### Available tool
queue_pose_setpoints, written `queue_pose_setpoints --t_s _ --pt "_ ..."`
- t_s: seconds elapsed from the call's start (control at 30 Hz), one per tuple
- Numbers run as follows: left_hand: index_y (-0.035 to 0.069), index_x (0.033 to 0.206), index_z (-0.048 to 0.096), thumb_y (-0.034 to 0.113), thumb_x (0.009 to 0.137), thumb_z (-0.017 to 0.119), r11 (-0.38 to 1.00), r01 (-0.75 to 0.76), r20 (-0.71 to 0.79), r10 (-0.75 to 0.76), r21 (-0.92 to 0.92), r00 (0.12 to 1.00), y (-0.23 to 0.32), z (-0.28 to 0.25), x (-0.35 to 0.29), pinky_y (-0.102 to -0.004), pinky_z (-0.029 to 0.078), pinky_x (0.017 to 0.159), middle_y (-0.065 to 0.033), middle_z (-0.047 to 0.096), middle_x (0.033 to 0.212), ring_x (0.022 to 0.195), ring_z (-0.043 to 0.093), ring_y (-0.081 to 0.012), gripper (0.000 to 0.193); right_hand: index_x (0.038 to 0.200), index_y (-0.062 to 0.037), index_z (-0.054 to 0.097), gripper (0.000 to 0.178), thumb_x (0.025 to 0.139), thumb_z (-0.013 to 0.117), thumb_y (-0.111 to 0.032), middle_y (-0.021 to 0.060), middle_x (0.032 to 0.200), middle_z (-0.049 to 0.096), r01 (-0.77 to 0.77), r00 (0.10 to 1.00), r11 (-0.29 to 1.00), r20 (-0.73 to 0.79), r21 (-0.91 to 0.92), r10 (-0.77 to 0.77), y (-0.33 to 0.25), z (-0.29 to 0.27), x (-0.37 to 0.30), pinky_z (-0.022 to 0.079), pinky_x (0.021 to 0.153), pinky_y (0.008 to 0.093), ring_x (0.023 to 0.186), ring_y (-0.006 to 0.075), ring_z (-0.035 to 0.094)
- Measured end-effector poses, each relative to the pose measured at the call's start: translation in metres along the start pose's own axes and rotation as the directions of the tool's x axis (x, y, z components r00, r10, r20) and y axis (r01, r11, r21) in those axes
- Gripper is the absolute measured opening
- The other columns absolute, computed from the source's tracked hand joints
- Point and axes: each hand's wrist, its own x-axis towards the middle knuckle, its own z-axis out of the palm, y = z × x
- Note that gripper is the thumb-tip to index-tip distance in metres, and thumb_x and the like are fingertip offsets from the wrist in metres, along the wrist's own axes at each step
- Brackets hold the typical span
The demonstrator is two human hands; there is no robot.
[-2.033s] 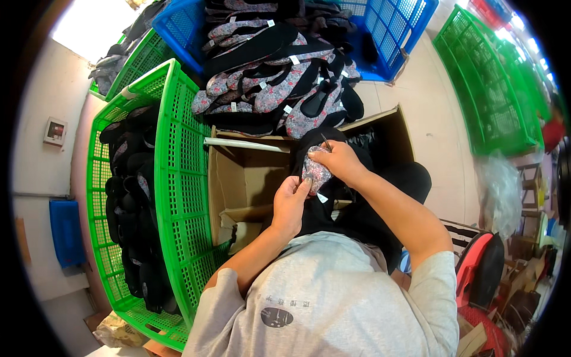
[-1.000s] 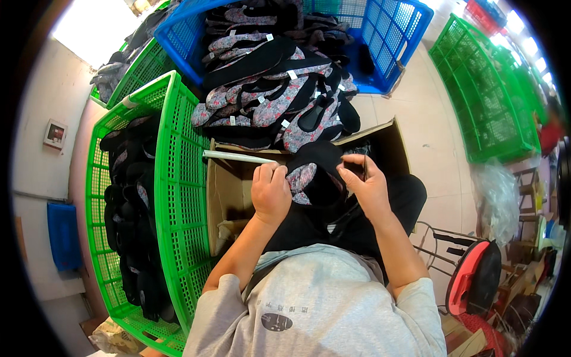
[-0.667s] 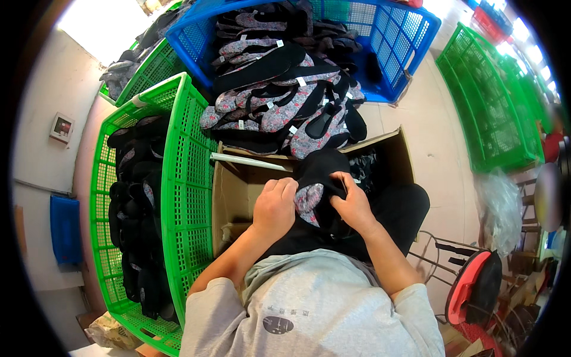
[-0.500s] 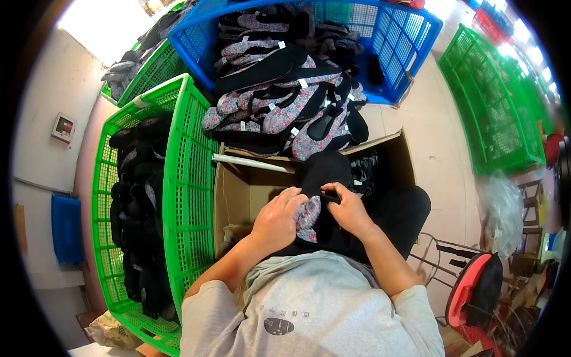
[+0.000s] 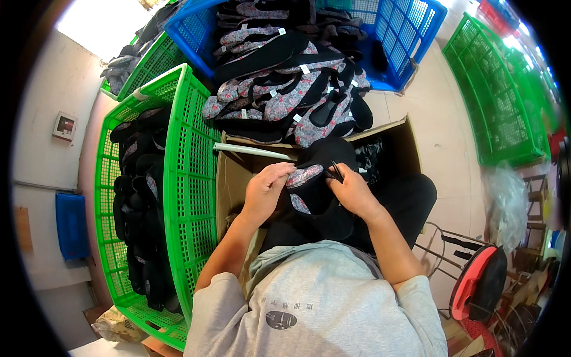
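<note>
A black slipper with grey-and-red floral fabric (image 5: 306, 176) lies over my lap, in front of my shirt. My left hand (image 5: 265, 189) pinches its left edge between thumb and fingers. On the other side, my right hand (image 5: 355, 191) is closed around a small dark tool (image 5: 337, 171) with thin points, which looks like thread snips; most of it is hidden in my fingers. The points stick up beside the slipper's floral edge. Beyond my knees is a heap of floral slippers (image 5: 324, 119) with black soles and small white tags.
An open cardboard box (image 5: 232, 184) stands around my legs, with a white tube (image 5: 253, 151) across its corner. Left of it, a green crate (image 5: 190, 178) holds dark slippers. A blue crate (image 5: 410, 41) lies ahead, a green one (image 5: 493, 101) far right, and a red-and-black stool (image 5: 473, 285) near right.
My left hand has shifted from gripping over the slipper to its left edge, its fingers straighter. The slipper lies more spread, and the dark tool's points now show above my right hand.
</note>
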Motion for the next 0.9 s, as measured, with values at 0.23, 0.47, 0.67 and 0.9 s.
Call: queue_pose_setpoints --t_s 0.23,0.47,0.67,0.9 --pt "0.008 0.111 0.073 0.011 0.077 0.08 0.947 -0.065 0.13 0.024 0.315 0.991 0.027 0.004 -0.014 -0.0367 0.051 0.093 -0.0167 0.06 0.132 0.111 0.064 -0.0299 0.035 0.111 0.0031 0.06 0.029 0.088 0.065 -0.014 0.0233 0.106 0.068 0.067 0.993 0.998 -0.102 0.007 -0.066 0.016 0.015 -0.007 0.05 0.088 0.0417 0.101 0.0386 0.065" --pt "0.008 0.107 0.074 0.009 0.068 0.084 0.832 -0.283 0.066 0.287 0.477 0.956 0.025 0.027 -0.023 -0.0422 0.051 0.094 -0.0216 0.057 0.132 0.112 0.061 -0.0389 0.041 0.115 -0.0054 0.056 0.038 0.082 0.069 -0.018 0.0187 0.102 0.066 0.051 0.978 0.977 -0.186 -0.206 -0.09 0.014 0.015 -0.029 0.05 0.084 0.0432 0.096 0.0399 0.062" --pt "0.007 0.107 0.074 0.011 0.072 0.081 0.776 -0.276 0.048 0.303 0.567 0.952 0.007 0.035 -0.024 -0.0408 0.049 0.096 -0.022 0.054 0.132 0.118 0.055 -0.0378 0.036 0.106 -0.0035 0.055 0.029 0.079 0.063 -0.012 0.0214 0.092 0.062 0.078 0.986 0.988 -0.137 -0.134 -0.096 0.033 0.014 -0.026 0.049 0.077 0.0452 0.089 0.0402 0.061" --pt "0.007 0.104 0.074 0.012 0.078 0.077 0.735 -0.195 -0.037 0.288 0.65 0.957 -0.008 0.046 -0.011 -0.0429 0.049 0.09 -0.0194 0.055 0.123 0.106 0.056 -0.0387 0.027 0.102 -0.004 0.054 0.025 0.079 0.06 -0.009 0.0216 0.088 0.06 0.062 0.993 0.991 -0.094 -0.121 -0.073 0.026 0.016 -0.025 0.048 0.075 0.0465 0.085 0.0414 0.06"
